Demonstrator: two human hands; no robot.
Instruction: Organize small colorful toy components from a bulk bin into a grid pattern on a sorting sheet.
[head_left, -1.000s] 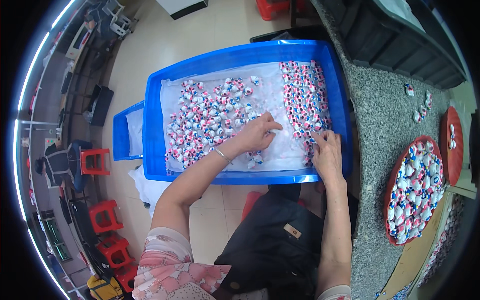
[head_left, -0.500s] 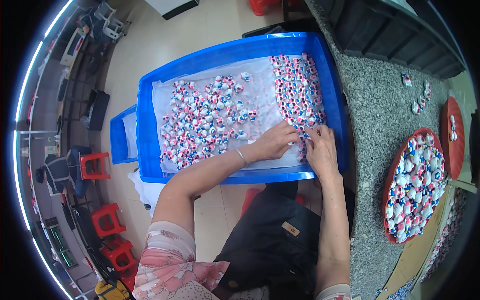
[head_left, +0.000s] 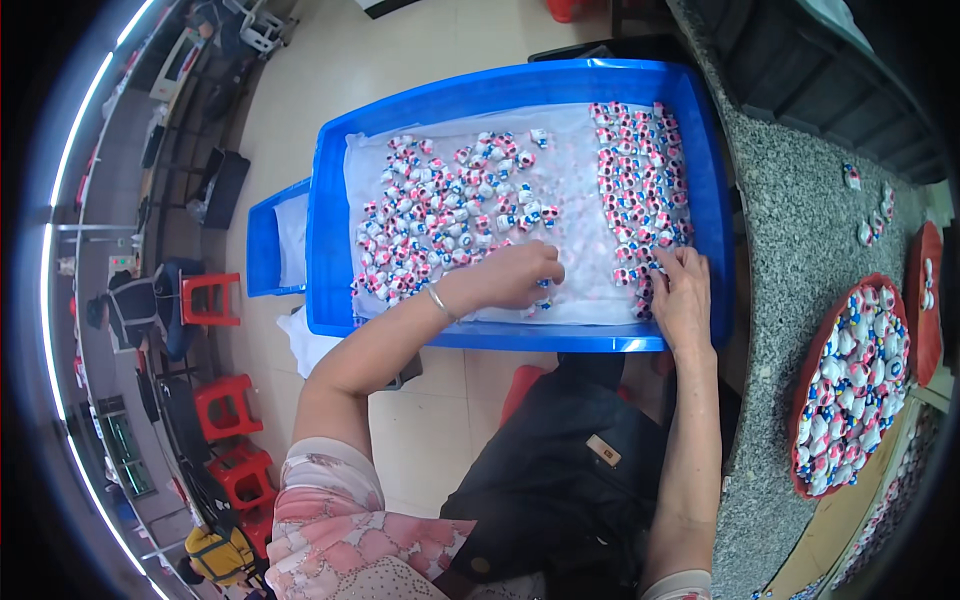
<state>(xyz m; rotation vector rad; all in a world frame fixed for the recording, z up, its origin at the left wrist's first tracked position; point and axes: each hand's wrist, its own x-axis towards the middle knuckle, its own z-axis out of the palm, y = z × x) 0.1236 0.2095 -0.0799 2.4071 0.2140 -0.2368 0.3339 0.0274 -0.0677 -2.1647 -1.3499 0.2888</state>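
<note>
Inside a large blue tray [head_left: 520,340] lined with a white sheet lie many small white, pink and blue figurines. A loose pile of figurines [head_left: 430,205] covers the left side; a tight block of rows [head_left: 640,170] stands along the right. My left hand [head_left: 520,274] hovers at the pile's near right edge, fingers curled together; what they hold, if anything, is hidden. At the near end of the rows rests my right hand [head_left: 684,295], its thumb and forefinger apart over the last figurines.
On the speckled stone counter [head_left: 770,300] at right stands a red dish [head_left: 800,440] heaped with figurines. A second red dish [head_left: 928,300] and a black crate [head_left: 830,90] are beside it. Red stools [head_left: 225,405] and a seated person [head_left: 150,310] are at left.
My left hand has moved left, away from the rows, to the loose pile. My right hand stays at the rows' near end, its fingers a little wider. The whole view has shifted slightly.
</note>
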